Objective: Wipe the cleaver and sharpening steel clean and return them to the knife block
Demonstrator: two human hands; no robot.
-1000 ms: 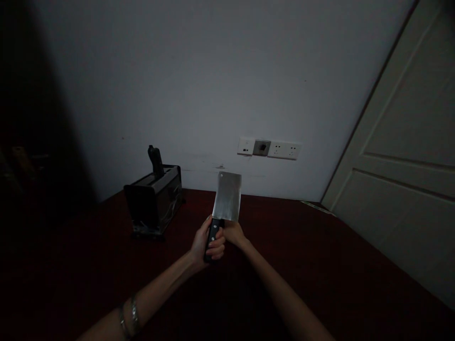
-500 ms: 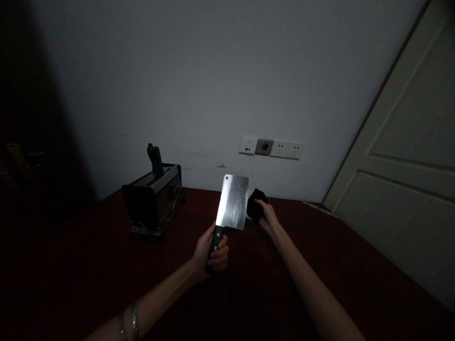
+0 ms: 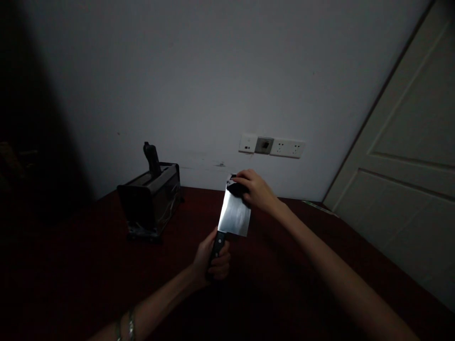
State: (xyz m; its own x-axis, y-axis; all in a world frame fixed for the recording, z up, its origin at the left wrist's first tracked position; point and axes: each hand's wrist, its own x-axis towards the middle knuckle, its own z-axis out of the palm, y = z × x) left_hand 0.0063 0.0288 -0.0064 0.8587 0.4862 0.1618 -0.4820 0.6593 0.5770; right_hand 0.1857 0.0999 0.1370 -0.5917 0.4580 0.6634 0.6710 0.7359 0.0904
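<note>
My left hand (image 3: 212, 258) is wrapped round the black riveted handle of a cleaver (image 3: 233, 215), whose broad shiny blade points up and away from me. Against the upper part of the blade, my right hand (image 3: 254, 189) presses a dark cloth (image 3: 237, 188), its fingers closed over it. The cloth and fingers cover the blade's far end. Left of the hands stands a dark knife block (image 3: 151, 201) with one black-handled knife (image 3: 152, 160) upright in its top.
A dark red tabletop (image 3: 284, 265) lies below the hands. Behind it rises a pale wall (image 3: 199, 94) with a row of sockets (image 3: 280, 148). On the right is a panelled white door (image 3: 401, 156). Deep shadow fills the far left.
My right hand has moved left with the cloth, from beside the blade onto its upper face. The cleaver stays in my left hand, slightly lower.
</note>
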